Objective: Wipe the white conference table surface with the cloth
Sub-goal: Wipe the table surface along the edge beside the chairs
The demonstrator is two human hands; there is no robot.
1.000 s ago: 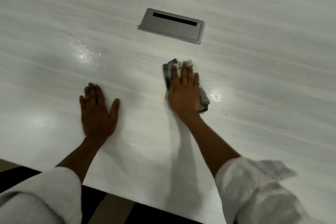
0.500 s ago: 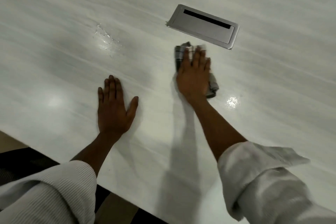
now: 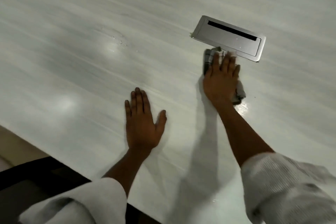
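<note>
The white conference table [image 3: 72,60] fills most of the head view. My right hand [image 3: 221,80] lies flat on a grey cloth [image 3: 209,58], pressing it to the table just in front of the metal cable box. Cloth edges stick out past my fingertips and by my thumb side at the right [image 3: 240,94]. My left hand [image 3: 143,125] rests palm down on the bare table to the left, fingers spread, holding nothing.
A brushed-metal cable box [image 3: 229,39] with a dark slot is set flush in the table right behind the cloth. A wet smear [image 3: 118,40] glistens at centre left. A small wet patch [image 3: 242,109] shines near my right wrist. The table's near edge runs diagonally at lower left.
My right hand has pushed the cloth forward, from the open table up to the front edge of the cable box. My left hand has stayed planted; the view has shifted left.
</note>
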